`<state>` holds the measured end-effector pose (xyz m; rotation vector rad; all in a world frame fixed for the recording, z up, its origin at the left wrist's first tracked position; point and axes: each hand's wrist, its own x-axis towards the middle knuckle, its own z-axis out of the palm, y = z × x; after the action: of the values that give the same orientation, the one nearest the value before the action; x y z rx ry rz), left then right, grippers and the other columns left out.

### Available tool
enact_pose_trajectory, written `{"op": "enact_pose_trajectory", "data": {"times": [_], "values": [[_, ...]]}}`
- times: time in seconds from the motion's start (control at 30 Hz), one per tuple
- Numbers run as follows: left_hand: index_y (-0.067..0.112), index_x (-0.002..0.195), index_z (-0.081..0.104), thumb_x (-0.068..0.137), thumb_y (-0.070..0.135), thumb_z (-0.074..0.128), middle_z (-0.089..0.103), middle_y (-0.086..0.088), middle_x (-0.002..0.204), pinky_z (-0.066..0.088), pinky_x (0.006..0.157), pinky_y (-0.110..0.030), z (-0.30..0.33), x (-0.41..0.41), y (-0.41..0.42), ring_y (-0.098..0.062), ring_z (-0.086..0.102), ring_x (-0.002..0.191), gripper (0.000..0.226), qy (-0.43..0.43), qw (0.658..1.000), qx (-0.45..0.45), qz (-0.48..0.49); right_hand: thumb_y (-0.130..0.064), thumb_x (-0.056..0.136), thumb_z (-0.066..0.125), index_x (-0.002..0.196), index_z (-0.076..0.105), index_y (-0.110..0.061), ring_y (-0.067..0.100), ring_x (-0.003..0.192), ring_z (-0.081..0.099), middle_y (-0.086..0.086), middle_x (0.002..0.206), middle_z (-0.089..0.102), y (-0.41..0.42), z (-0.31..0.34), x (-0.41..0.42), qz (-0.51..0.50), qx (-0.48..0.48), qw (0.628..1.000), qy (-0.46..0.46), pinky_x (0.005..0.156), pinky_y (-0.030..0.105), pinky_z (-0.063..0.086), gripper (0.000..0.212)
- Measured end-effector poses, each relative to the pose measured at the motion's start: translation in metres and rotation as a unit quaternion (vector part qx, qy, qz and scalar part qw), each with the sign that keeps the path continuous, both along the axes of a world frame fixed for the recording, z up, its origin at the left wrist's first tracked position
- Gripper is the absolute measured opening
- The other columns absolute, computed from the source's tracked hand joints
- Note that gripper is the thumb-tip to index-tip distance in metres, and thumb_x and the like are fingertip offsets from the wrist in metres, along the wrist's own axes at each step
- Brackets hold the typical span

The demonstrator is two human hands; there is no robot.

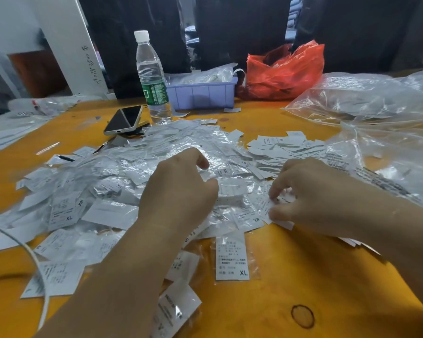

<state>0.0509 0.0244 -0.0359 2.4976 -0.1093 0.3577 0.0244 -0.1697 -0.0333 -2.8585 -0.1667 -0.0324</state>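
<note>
Nearest you, one bagged XL label (232, 258) lies alone on the tabletop (315, 276). Your right hand (310, 198) pinches a small label (264, 209) at the heap's near edge. Your left hand (178, 189) curls into the heap (103, 191); I cannot tell whether it holds anything. Beyond, only a few loose labels (286, 147) lie gathered, so I judge most of the sorting is left.

The bench (303, 276) carries one water bottle (152, 76), one smartphone (123, 120), one lavender plastic bin (202, 95) and one red plastic bag (282, 71), all toward its far edge. The size labels (108, 191) at bench centre form one sleeved heap and one smaller bare pile. The labels are too many to count.
</note>
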Motion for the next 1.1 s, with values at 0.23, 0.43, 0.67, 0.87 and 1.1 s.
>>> {"op": "enact_pose_trajectory", "data": {"times": [0.23, 0.43, 0.67, 0.87, 1.1], "values": [[0.032, 0.087, 0.061, 0.083, 0.029, 0.066, 0.058, 0.011, 0.075, 0.045, 0.063, -0.029, -0.002, -0.002, -0.002, -0.012, 0.058, 0.076, 0.007, -0.004, 0.999, -0.020, -0.034, -0.035, 0.082, 0.071, 0.087, 0.063, -0.030, 0.004, 0.087, 0.048, -0.018, 0.095, 0.050, 0.000, -0.001, 0.000, 0.004, 0.038, 0.999, -0.008, 0.065, 0.022, 0.038, 0.011], [0.032, 0.087, 0.063, 0.083, 0.031, 0.066, 0.058, 0.011, 0.072, 0.040, 0.057, -0.025, -0.002, -0.003, -0.003, -0.006, 0.056, 0.071, 0.006, -0.008, 0.998, -0.035, -0.049, -0.017, 0.081, 0.069, 0.073, 0.058, -0.026, 0.005, 0.068, 0.053, -0.011, 0.077, 0.057, 0.000, 0.000, 0.000, -0.013, 0.075, 0.996, -0.035, 0.053, 0.023, 0.036, 0.016], [0.033, 0.085, 0.064, 0.085, 0.038, 0.066, 0.061, 0.012, 0.071, 0.037, 0.053, -0.020, -0.002, -0.005, -0.007, -0.001, 0.057, 0.065, 0.006, 0.024, 0.995, -0.062, -0.080, -0.015, 0.079, 0.076, 0.089, 0.062, -0.031, 0.007, 0.065, 0.062, -0.009, 0.074, 0.067, -0.003, 0.006, -0.001, -0.048, 0.186, 0.973, -0.125, 0.047, 0.015, 0.042, 0.023], [0.026, 0.084, 0.066, 0.088, 0.052, 0.059, 0.066, 0.010, 0.074, 0.048, 0.062, -0.025, 0.000, -0.012, -0.016, 0.000, 0.058, 0.064, 0.027, 0.097, 0.959, -0.184, -0.191, -0.010, 0.075, 0.079, 0.100, 0.064, -0.020, 0.011, 0.061, 0.066, 0.001, 0.074, 0.074, 0.004, 0.023, -0.020, 0.005, 0.433, 0.900, -0.051, 0.053, 0.020, 0.050, 0.030], [0.032, 0.091, 0.067, 0.093, 0.028, 0.059, 0.071, 0.012, 0.082, 0.050, 0.057, -0.017, 0.000, -0.023, -0.023, -0.002, 0.066, 0.076, 0.009, 0.036, 0.946, -0.201, -0.253, -0.010, 0.086, 0.068, 0.091, 0.070, -0.025, 0.011, 0.068, 0.065, -0.008, 0.077, 0.072, -0.001, 0.013, -0.046, -0.029, 0.344, 0.924, -0.164, 0.067, 0.031, 0.055, 0.016]]}}
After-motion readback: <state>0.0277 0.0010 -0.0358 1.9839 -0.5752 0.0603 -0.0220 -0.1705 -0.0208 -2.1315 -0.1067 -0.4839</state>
